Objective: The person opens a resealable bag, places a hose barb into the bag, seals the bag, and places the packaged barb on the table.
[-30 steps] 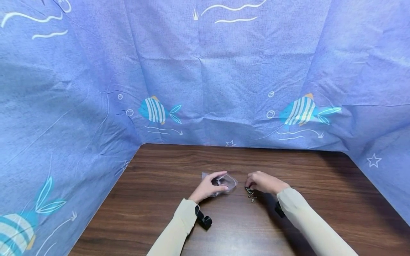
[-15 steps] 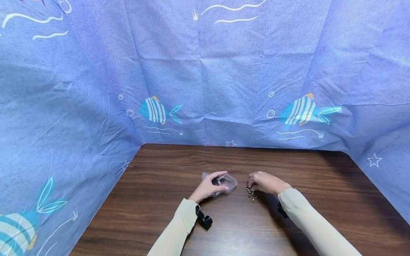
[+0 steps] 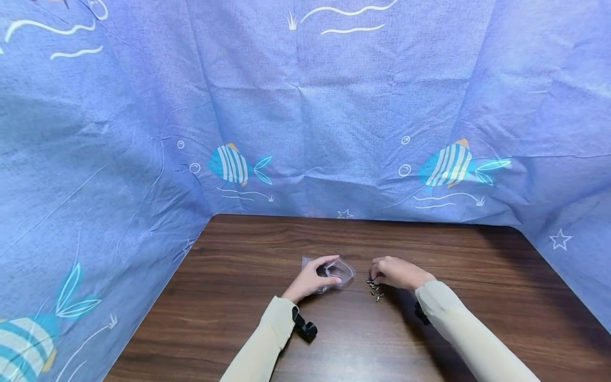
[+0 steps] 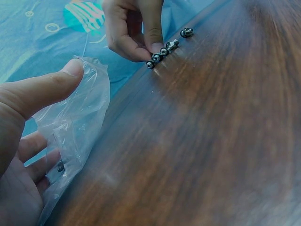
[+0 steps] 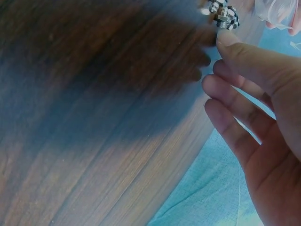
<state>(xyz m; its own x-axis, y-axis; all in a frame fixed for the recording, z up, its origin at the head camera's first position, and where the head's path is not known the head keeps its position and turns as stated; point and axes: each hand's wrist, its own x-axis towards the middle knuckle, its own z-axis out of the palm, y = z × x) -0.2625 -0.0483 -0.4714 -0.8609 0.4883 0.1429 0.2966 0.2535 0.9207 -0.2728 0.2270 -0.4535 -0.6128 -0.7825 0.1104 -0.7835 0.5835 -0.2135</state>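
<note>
A clear plastic bag (image 4: 77, 122) is held by my left hand (image 3: 305, 280), with the thumb on one side of it and fingers on the other. The bag's mouth gapes toward the right in the head view. One small dark metal piece (image 4: 60, 166) shows through its lower part. On the table, several small shiny metal fittings (image 3: 374, 288) lie in a loose cluster right of the bag. My right hand (image 3: 396, 272) is over the cluster's far end, thumb and forefinger pinching at a fitting (image 4: 156, 57); its other fingers (image 5: 230, 122) are loosely bent.
The dark wood-grain table (image 3: 229, 318) lies under both hands. A blue fish-print cloth (image 3: 343, 122) hangs behind its far edge and along the sides. Each wrist wears a black camera strap, such as the left camera (image 3: 307, 331).
The right hand has shifted slightly right over the fittings, with its fingertips still among them. The left hand and the bag stay nearly where they were.
</note>
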